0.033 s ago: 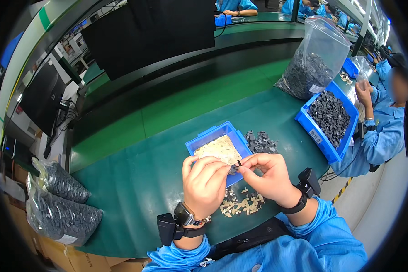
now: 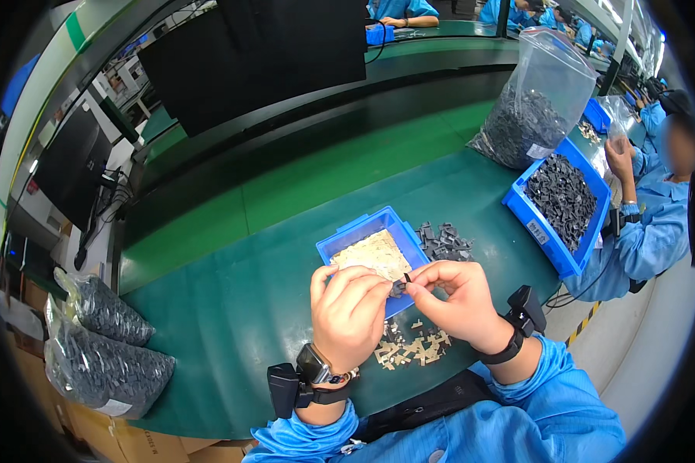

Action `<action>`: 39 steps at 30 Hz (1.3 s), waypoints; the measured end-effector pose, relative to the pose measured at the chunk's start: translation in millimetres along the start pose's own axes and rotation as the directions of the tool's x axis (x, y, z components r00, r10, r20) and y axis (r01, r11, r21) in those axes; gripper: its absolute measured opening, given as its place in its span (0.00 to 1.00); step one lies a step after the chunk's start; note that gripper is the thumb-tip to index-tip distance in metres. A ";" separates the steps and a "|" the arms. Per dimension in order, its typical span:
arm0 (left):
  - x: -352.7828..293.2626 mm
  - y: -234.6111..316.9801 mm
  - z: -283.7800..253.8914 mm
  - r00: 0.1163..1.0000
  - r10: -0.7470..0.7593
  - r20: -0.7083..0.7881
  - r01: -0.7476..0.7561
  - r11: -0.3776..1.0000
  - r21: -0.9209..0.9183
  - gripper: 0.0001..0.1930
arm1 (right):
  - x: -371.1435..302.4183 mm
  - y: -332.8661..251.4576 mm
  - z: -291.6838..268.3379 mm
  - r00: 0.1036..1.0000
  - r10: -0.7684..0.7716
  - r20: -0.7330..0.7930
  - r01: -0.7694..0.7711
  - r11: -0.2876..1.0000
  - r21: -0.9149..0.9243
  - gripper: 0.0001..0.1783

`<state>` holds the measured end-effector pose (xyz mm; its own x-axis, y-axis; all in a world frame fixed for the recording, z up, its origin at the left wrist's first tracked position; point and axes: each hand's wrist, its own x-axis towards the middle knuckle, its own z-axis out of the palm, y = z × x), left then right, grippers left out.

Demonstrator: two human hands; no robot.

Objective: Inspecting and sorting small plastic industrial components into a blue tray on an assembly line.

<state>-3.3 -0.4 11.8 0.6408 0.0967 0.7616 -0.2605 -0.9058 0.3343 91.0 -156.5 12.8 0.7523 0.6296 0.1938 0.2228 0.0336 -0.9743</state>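
Observation:
My left hand [image 2: 349, 315] and my right hand [image 2: 457, 305] meet over the near edge of a small blue bin [image 2: 415, 245]. Between the right thumb and index finger is a small black piece [image 2: 408, 278]. The left fingers are closed close beside it, and whatever they pinch is hidden behind them. Cream-coloured flat pieces [image 2: 371, 255] fill much of the bin, with a few grey bits near my fingertips. Just right of the bin lies a pile of dark grey plastic pieces [image 2: 446, 244]. Below my hands, loose cream pieces [image 2: 413, 351] are scattered with some dark ones.
A larger blue bin of dark pieces [image 2: 510, 202] stands at the right, beside a clear bag of dark pieces [image 2: 529, 123]. Two more filled bags [image 2: 112, 374] rest at the left edge. A black monitor [image 2: 255, 62] hangs at the back. A co-worker [image 2: 649, 216] sits at the right.

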 end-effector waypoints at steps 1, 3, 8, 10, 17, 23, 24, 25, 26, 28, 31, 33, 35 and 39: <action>0.1 0.1 -0.3 1.000 0.000 0.001 0.000 1.000 0.001 0.09 | 0.2 -0.4 0.2 1.000 -0.015 0.005 0.015 1.000 -0.025 0.05; 0.5 0.5 -0.7 1.000 -0.001 0.001 0.001 1.000 0.000 0.09 | 0.2 1.0 0.6 1.000 -0.016 0.004 0.016 1.000 -0.023 0.05; 0.8 0.8 -1.0 1.000 -0.003 0.005 0.002 1.000 0.006 0.10 | 0.5 -1.0 1.0 0.999 -0.041 0.000 0.041 0.998 -0.058 0.05; 0.5 0.4 -0.8 1.000 -0.001 0.006 0.000 1.000 0.007 0.10 | 1.1 -0.2 0.7 0.998 -0.066 0.004 0.066 0.994 -0.088 0.05; 0.6 0.6 -0.5 1.000 0.002 -0.004 -0.002 1.000 -0.019 0.10 | 2.7 -0.3 -1.2 0.998 -0.064 0.015 0.065 0.994 -0.086 0.05; 2.0 1.7 -1.6 1.000 0.013 -0.003 -0.013 0.999 -0.029 0.10 | 7.2 -3.3 -6.0 0.998 -0.006 0.070 0.004 1.000 0.023 0.05; 2.2 1.8 -1.7 1.000 0.016 0.000 -0.016 0.999 -0.030 0.10 | 7.6 -4.6 -7.2 0.996 0.029 0.089 -0.034 0.998 0.058 0.05; 2.1 1.6 -1.5 1.000 0.017 0.001 -0.017 0.999 -0.030 0.10 | 8.1 -5.7 -8.7 0.992 0.063 0.110 -0.074 0.993 0.093 0.04; 1.4 1.3 -1.5 1.000 0.021 0.001 -0.021 0.999 -0.033 0.10 | 8.8 -6.4 -10.5 0.992 0.063 0.110 -0.074 0.993 0.094 0.04; 0.0 0.9 -2.3 1.000 0.024 0.002 -0.024 0.999 -0.035 0.10 | 10.1 -7.6 -13.9 0.982 0.064 0.176 -0.079 0.993 0.084 0.02; -1.5 0.3 -3.2 0.998 0.063 0.029 -0.063 0.998 -0.018 0.10 | 11.5 -13.0 -15.1 0.956 0.178 0.233 -0.238 0.935 0.262 0.03; -1.8 0.8 -3.3 0.996 0.092 0.012 -0.091 0.995 -0.034 0.11 | 10.8 -11.0 -17.8 0.950 0.176 0.259 -0.246 0.930 0.273 0.03; -1.6 2.5 -4.1 0.996 0.092 0.005 -0.092 0.995 -0.038 0.11 | 9.6 -10.5 -18.2 0.943 0.172 0.286 -0.255 0.924 0.286 0.03; -1.2 0.9 -5.2 0.998 0.055 -0.023 -0.058 0.992 -0.113 0.10 | 5.9 -9.2 -11.7 0.945 0.173 0.279 -0.270 0.893 0.361 0.03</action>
<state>-8.0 0.8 14.1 0.6085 0.0559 0.7915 -0.3770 -0.8574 0.3504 100.6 -162.1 24.3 0.5764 0.8170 -0.0178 -0.2279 0.1399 -0.9636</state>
